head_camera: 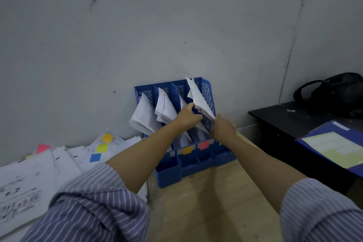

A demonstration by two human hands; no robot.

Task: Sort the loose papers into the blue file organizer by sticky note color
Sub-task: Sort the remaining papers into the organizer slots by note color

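Two hands at the blue file organizer [206, 92], against the grey wall [137, 25] on a wooden surface [206, 202]. Left hand [188, 116] curled around the near edge of a sheaf of papers [198, 100] in the rightmost slot; right hand [224, 126] just right of it, gripping the sheaf's lower edge, fingers hidden behind the paper. Sheaf tilted, upper corner above the organizer's rim. Left of the left hand, three more slots: far-left papers [142, 116] fanned outward, next stack [165, 108] with a small orange tab at its top, third mostly hidden behind the hand. Below both wrists, coloured labels on the organizer's front: an orange label [187, 150] and a pink label [203, 145]; others hidden by the forearms. Well left of the left forearm, loose papers [59, 163] spread flat, with an orange sticky note [107, 137], yellow sticky note [102, 148], blue sticky note [95, 157] and pink sticky note [42, 148]. Right of the right hand, a black table [284, 122] with a blue folder [334, 143] and a black bag [337, 92]. Striped sleeves [94, 208] rolled above both elbows.
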